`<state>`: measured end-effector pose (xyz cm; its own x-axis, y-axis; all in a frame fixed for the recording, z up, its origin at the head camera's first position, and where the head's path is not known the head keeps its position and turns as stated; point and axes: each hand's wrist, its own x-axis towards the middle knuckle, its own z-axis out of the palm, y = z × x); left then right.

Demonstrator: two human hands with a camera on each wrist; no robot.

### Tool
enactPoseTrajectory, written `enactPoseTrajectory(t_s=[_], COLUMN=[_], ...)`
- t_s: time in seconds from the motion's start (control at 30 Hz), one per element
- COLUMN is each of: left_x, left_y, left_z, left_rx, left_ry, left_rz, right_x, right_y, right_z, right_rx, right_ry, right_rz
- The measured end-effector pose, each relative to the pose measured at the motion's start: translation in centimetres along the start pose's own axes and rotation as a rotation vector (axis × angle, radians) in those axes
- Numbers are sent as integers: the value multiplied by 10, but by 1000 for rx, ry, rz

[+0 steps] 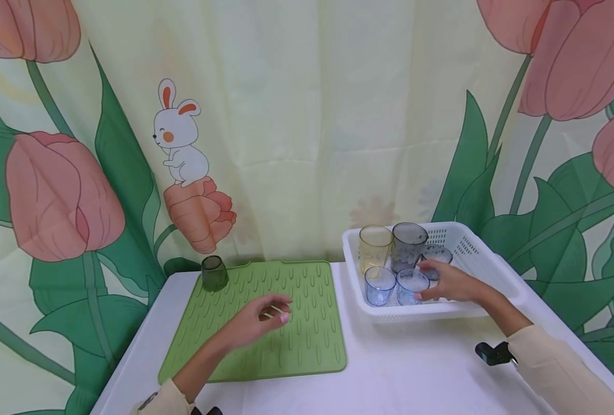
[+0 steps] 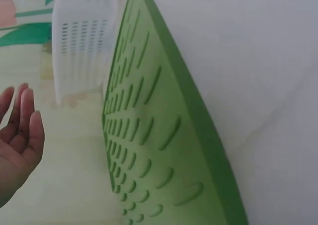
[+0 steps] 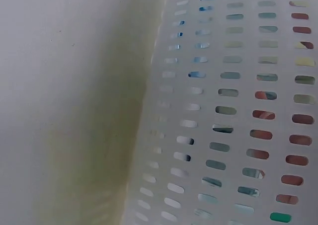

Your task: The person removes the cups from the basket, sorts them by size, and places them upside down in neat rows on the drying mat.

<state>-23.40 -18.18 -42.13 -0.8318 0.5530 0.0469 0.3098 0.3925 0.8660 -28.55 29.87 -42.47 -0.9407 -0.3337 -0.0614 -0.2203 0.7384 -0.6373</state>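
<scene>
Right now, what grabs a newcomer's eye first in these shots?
Probably the backdrop: huge pink tulips on both sides, a white rabbit left of centre. Next, the green mat on the white table, the left hand above it and a dark glass at its far left corner. Right of it sits a white basket of tinted glasses, the right hand close to a pale-blue one.

It looks like a staged corner, room type unclear: a curtain (image 1: 296, 115) printed with tulips (image 1: 63, 196) and a rabbit (image 1: 183, 144) backs a white table (image 1: 415, 369) bearing glasses (image 1: 408, 248) and a mat (image 1: 314, 334).
</scene>
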Motion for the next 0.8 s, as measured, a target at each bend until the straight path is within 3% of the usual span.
enactPoseTrajectory(t_s=[0.27, 0.8], left_x=[18, 48], left_y=[6, 24], left_z=[4, 29], left_rx=[17, -15], left_ry=[-20, -76], left_rz=[29, 71], right_x=[7, 11], right_y=[7, 8], right_z=[-2, 1], right_rx=[-17, -25], right_ry=[-103, -96], right_rz=[84, 66])
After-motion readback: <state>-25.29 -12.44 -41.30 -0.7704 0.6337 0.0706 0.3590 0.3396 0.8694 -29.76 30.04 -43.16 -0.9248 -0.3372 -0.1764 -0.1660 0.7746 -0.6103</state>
